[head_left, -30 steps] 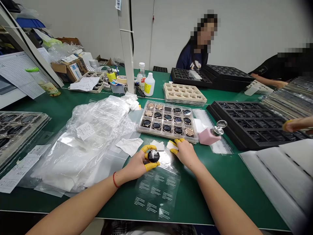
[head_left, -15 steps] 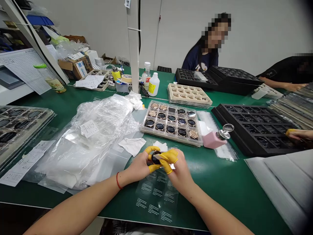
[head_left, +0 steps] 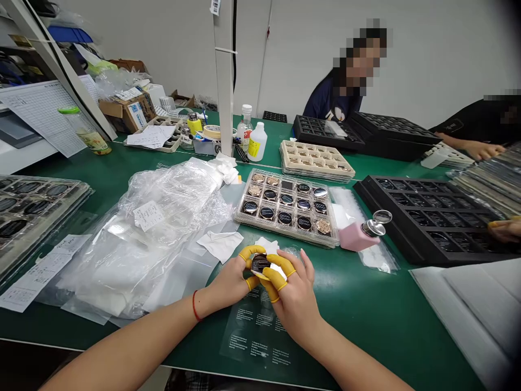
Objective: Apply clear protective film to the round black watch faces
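My left hand (head_left: 232, 279), with yellow finger cots, pinches a small round black disc (head_left: 259, 264) by its edge just above the green table. My right hand (head_left: 293, 296), also in yellow cots, presses a thin white piece, too small to name, onto the disc's face with thumb and forefinger. Under both hands lies a clear sticker sheet (head_left: 256, 334) printed with round labels. Behind them stands a clear tray (head_left: 247, 219) filled with several black and gold discs.
A heap of clear plastic bags (head_left: 163, 228) lies at left, white wipes (head_left: 222, 243) beside it. A pink dispenser bottle (head_left: 360, 233) and black trays (head_left: 431, 217) sit at right. Two other people work at the far side; another hand (head_left: 504, 229) shows at the right edge.
My right hand came from the tray's front edge over to the disc in my left hand and now presses on its face. The view shifted slightly.
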The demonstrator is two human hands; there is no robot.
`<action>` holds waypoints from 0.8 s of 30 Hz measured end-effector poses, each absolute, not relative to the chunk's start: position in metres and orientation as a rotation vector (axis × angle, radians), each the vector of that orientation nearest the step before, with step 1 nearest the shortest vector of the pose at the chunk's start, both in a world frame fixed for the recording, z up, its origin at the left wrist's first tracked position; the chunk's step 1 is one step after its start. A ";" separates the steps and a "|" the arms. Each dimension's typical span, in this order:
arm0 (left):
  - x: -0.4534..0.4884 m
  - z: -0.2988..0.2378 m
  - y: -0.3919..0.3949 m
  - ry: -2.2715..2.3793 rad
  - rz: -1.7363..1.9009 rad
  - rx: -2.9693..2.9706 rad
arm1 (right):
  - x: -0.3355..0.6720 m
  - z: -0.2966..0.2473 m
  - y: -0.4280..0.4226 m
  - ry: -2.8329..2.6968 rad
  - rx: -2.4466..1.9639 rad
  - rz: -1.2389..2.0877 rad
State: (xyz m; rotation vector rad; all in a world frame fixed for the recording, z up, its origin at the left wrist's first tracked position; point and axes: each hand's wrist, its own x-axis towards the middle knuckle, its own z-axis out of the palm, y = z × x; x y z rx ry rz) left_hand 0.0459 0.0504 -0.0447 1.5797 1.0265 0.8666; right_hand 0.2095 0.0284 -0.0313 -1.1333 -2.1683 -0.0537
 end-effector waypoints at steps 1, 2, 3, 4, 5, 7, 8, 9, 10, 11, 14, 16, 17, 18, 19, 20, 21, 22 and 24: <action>0.046 -0.045 0.050 1.031 0.861 1.581 | 0.209 -0.032 0.028 -2.162 -1.120 -0.087; 0.045 -0.045 0.050 1.034 0.858 1.584 | 0.209 -0.032 0.028 -2.160 -1.105 -0.116; 0.045 -0.045 0.050 1.034 0.855 1.591 | 0.209 -0.031 0.028 -2.159 -1.092 -0.141; 0.045 -0.044 0.049 1.035 0.854 1.601 | 0.210 -0.030 0.028 -2.159 -1.086 -0.156; 0.045 -0.043 0.049 1.035 0.854 1.611 | 0.210 -0.029 0.028 -2.163 -1.088 -0.159; 0.046 -0.042 0.049 1.037 0.851 1.632 | 0.211 -0.026 0.029 -2.179 -1.111 -0.136; 0.046 -0.042 0.049 1.037 0.847 1.639 | 0.212 -0.025 0.031 -2.187 -1.128 -0.118; 0.046 -0.042 0.049 1.036 0.842 1.641 | 0.212 -0.024 0.032 -2.194 -1.142 -0.098; 0.046 -0.043 0.049 1.033 0.836 1.638 | 0.212 -0.023 0.034 -2.200 -1.151 -0.076; 0.047 -0.044 0.050 1.030 0.829 1.631 | 0.212 -0.022 0.035 -2.201 -1.154 -0.053; 0.046 -0.047 0.051 1.012 0.822 1.599 | 0.212 -0.022 0.040 -2.210 -1.160 0.019; 0.046 -0.048 0.053 0.988 0.814 1.581 | 0.212 -0.022 0.043 -2.218 -1.166 0.025; 0.046 -0.048 0.053 0.975 0.805 1.577 | 0.212 -0.022 0.044 -2.220 -1.173 0.015; 0.046 -0.047 0.053 0.967 0.795 1.577 | 0.212 -0.023 0.045 -2.219 -1.181 0.003; 0.046 -0.046 0.053 0.963 0.781 1.581 | 0.213 -0.023 0.047 -2.214 -1.189 -0.009; 0.046 -0.046 0.053 0.962 0.768 1.587 | 0.214 -0.023 0.048 -2.208 -1.196 -0.017; 0.046 -0.045 0.053 0.961 0.755 1.593 | 0.214 -0.023 0.049 -2.201 -1.202 -0.019; 0.046 -0.044 0.053 0.955 0.746 1.594 | 0.215 -0.023 0.050 -2.197 -1.208 -0.017; 0.046 -0.042 0.054 0.921 0.724 1.577 | 0.216 -0.024 0.053 -2.194 -1.223 -0.008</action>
